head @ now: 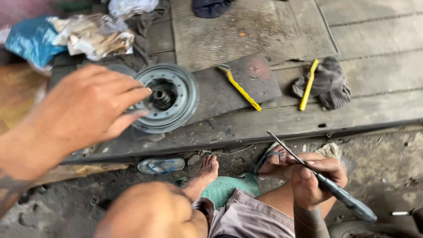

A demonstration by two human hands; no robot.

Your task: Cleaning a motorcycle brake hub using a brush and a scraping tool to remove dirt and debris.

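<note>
Left hand (pixel 94 105): fingers spread, touching and hiding the grey wheel hub's (pixel 169 98) left rim.
Right hand (pixel 315 178): fist closed around screwdriver (pixel 324 183).

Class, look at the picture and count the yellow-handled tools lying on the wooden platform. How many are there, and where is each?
2. One yellow tool lies on the dark mat right of the wheel hub; another rests on the grey rag.

Soft even daylight; near left hand (pixel 83 105) blurred.

Bare arms, tattooed wrist (pixel 308 220); greyish shorts (pixel 246 216); barefoot.
</note>
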